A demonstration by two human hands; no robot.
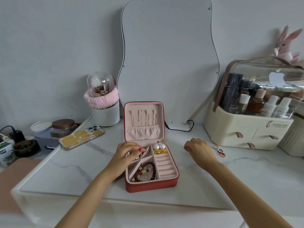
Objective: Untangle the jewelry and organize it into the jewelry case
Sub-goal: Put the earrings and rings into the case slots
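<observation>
Leaning against the far wall, the wavy mirror stands behind everything on my marble table. At far right sits the cream organizer full of bottles, with a pink bunny on its clear lid. At far left are a white brush holder under a dome, a lidded jar and a phone lying face down. Between my arms the red case lies open, its lid upright with chains hanging inside. My left hand reaches into the far-left compartment, fingers curled onto something silvery I cannot make out. My right hand rests on the table right of the case, fingers curled under; I cannot tell whether it holds anything. Bracelets fill the near-left compartment, pearl earrings the far-right one. Rings lie on the table just right of my right hand
</observation>
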